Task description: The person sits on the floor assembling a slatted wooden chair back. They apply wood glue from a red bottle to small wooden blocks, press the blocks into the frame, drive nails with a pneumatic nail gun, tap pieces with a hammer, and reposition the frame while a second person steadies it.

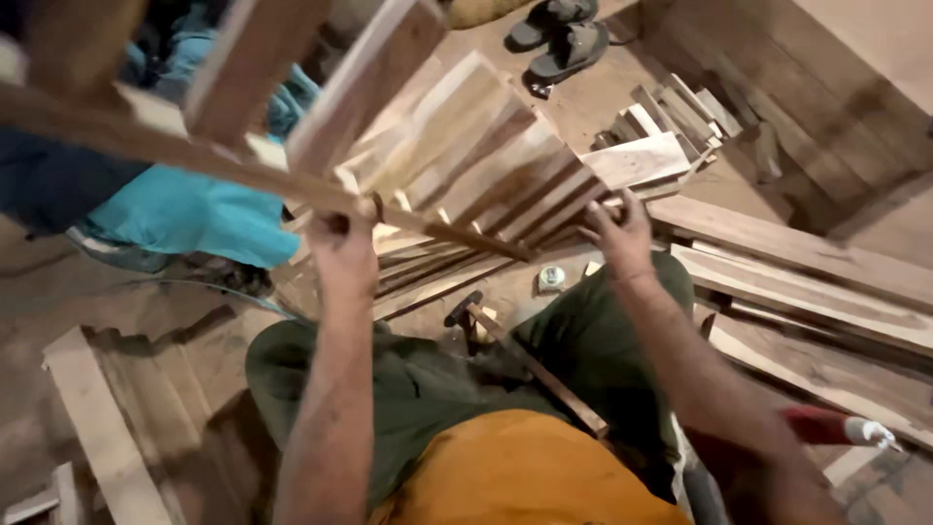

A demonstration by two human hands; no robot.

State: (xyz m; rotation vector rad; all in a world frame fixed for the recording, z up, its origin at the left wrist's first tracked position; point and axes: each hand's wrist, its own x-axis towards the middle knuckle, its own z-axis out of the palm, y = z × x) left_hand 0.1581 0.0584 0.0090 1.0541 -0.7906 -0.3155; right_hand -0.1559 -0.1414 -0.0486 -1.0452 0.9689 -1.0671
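While your left hand [342, 255] is clamped on the slatted wooden frame [292, 117] held up over your knees, keep its grip firm and steady the slat ends with your right hand [617, 231], fingers spread. Stacked planks [807, 253] crowd the right; the floor [39, 292] lies open left.

2 hands were up, left hand [342, 255] and right hand [618, 233]. 2 sandals [559, 37] sat by the wall, 1 hammer [515, 355] lay by the knees, 1 small tape measure [551, 279] sat on the floor, and planks [797, 253] were too many to count.
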